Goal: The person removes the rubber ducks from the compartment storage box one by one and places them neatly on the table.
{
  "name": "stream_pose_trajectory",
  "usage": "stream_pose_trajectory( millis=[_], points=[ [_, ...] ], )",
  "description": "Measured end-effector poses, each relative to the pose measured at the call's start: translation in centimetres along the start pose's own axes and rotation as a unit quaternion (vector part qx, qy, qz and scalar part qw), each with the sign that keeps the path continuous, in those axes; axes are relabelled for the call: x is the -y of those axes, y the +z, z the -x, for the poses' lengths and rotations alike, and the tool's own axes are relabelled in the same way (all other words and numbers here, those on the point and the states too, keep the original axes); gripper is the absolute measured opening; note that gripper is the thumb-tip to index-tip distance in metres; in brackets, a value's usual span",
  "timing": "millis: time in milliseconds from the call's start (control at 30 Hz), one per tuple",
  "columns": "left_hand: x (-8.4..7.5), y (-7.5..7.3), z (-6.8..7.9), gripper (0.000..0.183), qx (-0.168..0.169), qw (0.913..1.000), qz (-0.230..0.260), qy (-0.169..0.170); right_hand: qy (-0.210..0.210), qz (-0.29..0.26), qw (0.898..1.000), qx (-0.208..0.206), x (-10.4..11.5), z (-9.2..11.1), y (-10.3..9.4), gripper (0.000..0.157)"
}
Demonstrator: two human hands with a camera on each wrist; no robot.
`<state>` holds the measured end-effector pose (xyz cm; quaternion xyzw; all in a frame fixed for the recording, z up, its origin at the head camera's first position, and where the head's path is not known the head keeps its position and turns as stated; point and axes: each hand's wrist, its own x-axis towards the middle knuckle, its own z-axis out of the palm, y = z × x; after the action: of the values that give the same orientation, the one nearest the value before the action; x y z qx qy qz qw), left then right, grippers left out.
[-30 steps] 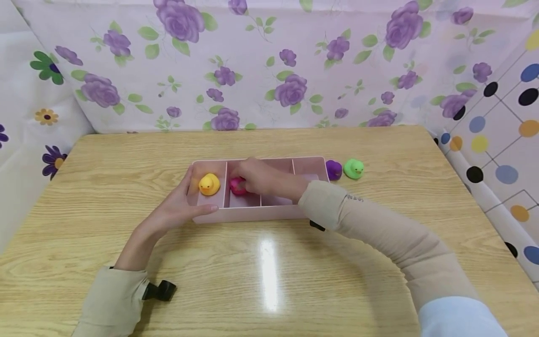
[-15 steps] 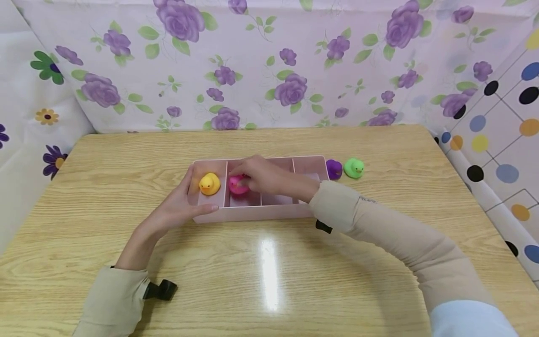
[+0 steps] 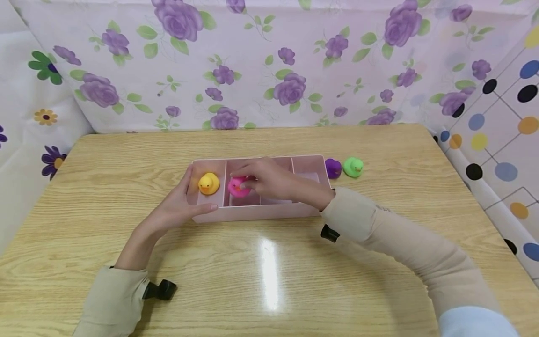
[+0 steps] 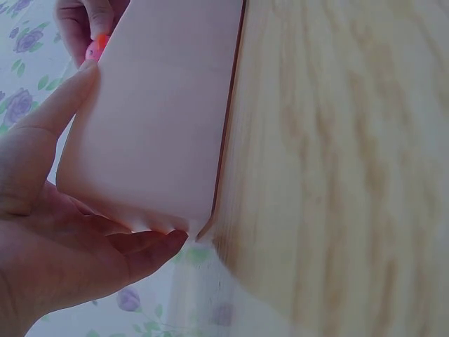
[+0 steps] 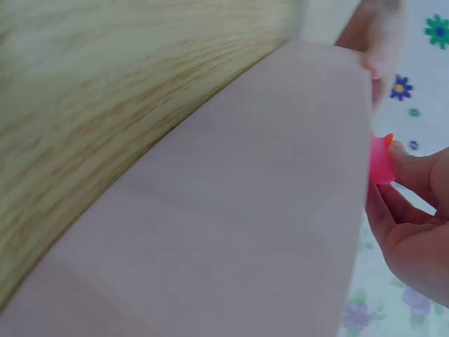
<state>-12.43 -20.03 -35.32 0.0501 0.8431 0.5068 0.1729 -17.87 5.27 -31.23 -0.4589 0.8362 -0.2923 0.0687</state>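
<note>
A pale pink divided box [image 3: 261,213] stands on the wooden table, running left to right. My left hand [image 3: 178,204] grips its left end, thumb along the front rim and fingers round the end wall, as the left wrist view also shows with the hand [image 4: 56,253] close up. Between thumb and fingertips, my right hand [image 3: 275,179] pinches a bright pink rubber duck [image 3: 236,188] over the second compartment from the left. In the right wrist view the duck [image 5: 379,160] shows above the rim. A yellow rubber duck [image 3: 208,183] sits in the leftmost compartment.
Just right of the box, on the table [image 3: 219,276], are a purple rubber duck [image 3: 333,168] and a green rubber duck [image 3: 353,167]. A floral cloth [image 3: 252,56] hangs behind the table, and a dotted cloth [image 3: 497,140] is at the right.
My right hand and forearm have shifted a little to the right and the pink duck has come up more into sight. My left hand keeps its place on the box.
</note>
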Motion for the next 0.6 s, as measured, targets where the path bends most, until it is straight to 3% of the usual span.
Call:
stream_pose_trajectory(
  millis=[367,600],
  points=[
    [-0.1,-0.1,0.0,0.123,-0.002,1.0000,0.004,-0.003,0.002,0.003,1.000,-0.026,0.7,1.5,0.0,0.033],
    [0.0,0.0,-0.1,0.123,-0.004,1.0000,0.006,0.001,-0.005,-0.027,0.998,-0.049,0.7,2.6,0.1,0.032]
  ],
)
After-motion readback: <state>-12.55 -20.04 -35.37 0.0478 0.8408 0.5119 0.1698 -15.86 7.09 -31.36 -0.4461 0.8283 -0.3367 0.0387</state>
